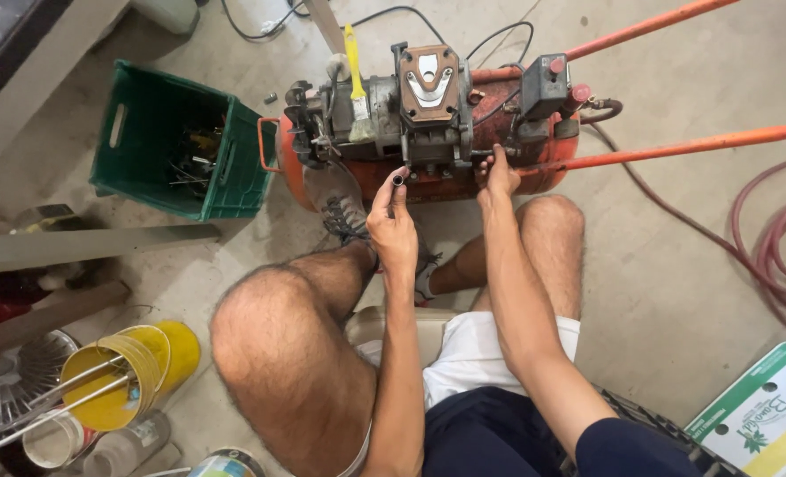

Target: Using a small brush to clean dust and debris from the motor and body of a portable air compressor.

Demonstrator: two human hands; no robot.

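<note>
An orange air compressor [508, 172] lies on the concrete floor in front of me, with a grey pump and motor block [410, 106] on top. My left hand [393, 221] pinches a small dark socket-like tube [399, 179] just below the pump. My right hand [499, 177] reaches against the pump's right side, its fingers closed on a fitting or tool I cannot make out. A yellow-handled brush [355, 79] rests on the motor. My knees frame both arms.
A green plastic crate [234, 177] with tools stands left of the compressor. Orange handle bars [675, 146] run right. A reddish hose [773, 256] coils at right. Yellow tin [159, 353], fan guard [4, 389] and jars sit bottom left; a cardboard box [755, 424] bottom right.
</note>
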